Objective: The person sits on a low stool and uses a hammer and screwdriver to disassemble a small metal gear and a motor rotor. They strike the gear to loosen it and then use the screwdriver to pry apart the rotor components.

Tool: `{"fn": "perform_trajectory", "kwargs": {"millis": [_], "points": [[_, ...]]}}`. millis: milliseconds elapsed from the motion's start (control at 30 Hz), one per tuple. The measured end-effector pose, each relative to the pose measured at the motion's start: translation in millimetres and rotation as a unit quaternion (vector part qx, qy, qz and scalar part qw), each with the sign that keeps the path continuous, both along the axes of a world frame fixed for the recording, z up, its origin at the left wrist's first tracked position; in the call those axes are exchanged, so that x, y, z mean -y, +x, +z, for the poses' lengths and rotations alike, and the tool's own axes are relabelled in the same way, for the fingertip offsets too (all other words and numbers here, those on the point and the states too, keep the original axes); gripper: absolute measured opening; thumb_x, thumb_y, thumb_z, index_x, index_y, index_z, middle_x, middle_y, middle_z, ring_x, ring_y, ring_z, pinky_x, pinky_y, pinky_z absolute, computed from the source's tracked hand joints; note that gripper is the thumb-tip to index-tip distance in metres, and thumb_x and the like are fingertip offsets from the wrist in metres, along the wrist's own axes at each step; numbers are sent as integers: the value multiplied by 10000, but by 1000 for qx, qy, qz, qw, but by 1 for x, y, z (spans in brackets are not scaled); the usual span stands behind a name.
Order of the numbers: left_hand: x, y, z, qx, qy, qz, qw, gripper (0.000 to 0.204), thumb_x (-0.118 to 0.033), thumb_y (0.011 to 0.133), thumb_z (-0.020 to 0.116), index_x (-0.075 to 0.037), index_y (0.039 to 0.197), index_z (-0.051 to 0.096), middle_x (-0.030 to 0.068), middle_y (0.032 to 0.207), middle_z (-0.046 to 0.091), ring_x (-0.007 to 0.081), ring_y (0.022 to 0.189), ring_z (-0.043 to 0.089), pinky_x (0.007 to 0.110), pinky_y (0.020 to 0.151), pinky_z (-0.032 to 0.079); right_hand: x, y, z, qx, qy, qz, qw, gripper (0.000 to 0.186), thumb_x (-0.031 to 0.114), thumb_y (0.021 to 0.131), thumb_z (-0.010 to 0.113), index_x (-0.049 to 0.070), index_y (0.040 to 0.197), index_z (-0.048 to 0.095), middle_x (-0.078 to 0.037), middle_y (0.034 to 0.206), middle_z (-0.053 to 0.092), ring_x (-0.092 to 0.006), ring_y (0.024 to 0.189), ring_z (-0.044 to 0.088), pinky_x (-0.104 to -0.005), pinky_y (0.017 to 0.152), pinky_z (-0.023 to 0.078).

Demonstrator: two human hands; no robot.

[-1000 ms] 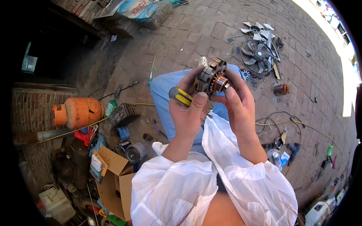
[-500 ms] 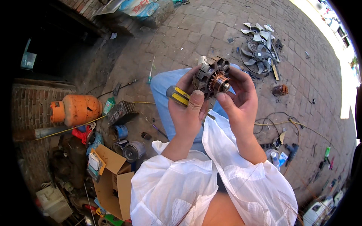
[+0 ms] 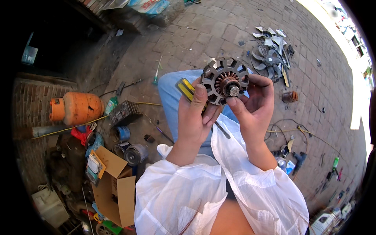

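A motor armature [image 3: 212, 87] is held up over my lap, its dark slotted core ringed round a copper commutator and a shaft end that faces me. My left hand [image 3: 194, 113] grips its left side, and also keeps a screwdriver with a yellow-and-black handle [image 3: 185, 89] in the palm; a flat dark shank shows below the fingers. On the other side my right hand [image 3: 254, 105] curls round the armature, thumb near the shaft end. The fingers behind the core are partly hidden.
Fan blades [image 3: 270, 58] and a copper-coloured coil [image 3: 290, 97] lie on the brick paving to the right, near a power drill [image 3: 300, 160]. An orange gas cylinder [image 3: 83, 108], tin cans [image 3: 135, 154] and an open cardboard box [image 3: 126, 196] stand at the left.
The armature has been tilted so its commutator end faces me more squarely. Both hands have turned with it, and more of the screwdriver's shank shows under the left one.
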State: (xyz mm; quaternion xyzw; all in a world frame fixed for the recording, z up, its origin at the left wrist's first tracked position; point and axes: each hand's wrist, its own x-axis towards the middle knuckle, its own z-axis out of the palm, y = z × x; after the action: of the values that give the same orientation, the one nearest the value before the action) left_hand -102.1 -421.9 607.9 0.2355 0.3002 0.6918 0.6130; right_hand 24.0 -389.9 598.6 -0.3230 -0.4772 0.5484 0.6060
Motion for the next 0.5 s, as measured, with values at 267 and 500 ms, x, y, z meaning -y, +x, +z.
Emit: {"fn": "perform_trajectory", "kwargs": {"millis": [267,500], "points": [[4,1,3,11,-6,9,1000,599,-480,926,626,40,1207,530,-11,764,585,-12,423,319,163,393,295,3,-1,1,6,2,0,1000,645,88,710,862,27,1200,448,-75,1129,538,-148,1036,565,-265,733,512],[7,-1,5,-2,12,5,1000,617,-490,915,633,37,1217,524,-3,764,593,-12,425,334,160,392,294,5,-1,3,10,17,4,1000,652,83,711,859,25,1211,444,-80,1131,527,-152,1042,561,-259,720,513]]}}
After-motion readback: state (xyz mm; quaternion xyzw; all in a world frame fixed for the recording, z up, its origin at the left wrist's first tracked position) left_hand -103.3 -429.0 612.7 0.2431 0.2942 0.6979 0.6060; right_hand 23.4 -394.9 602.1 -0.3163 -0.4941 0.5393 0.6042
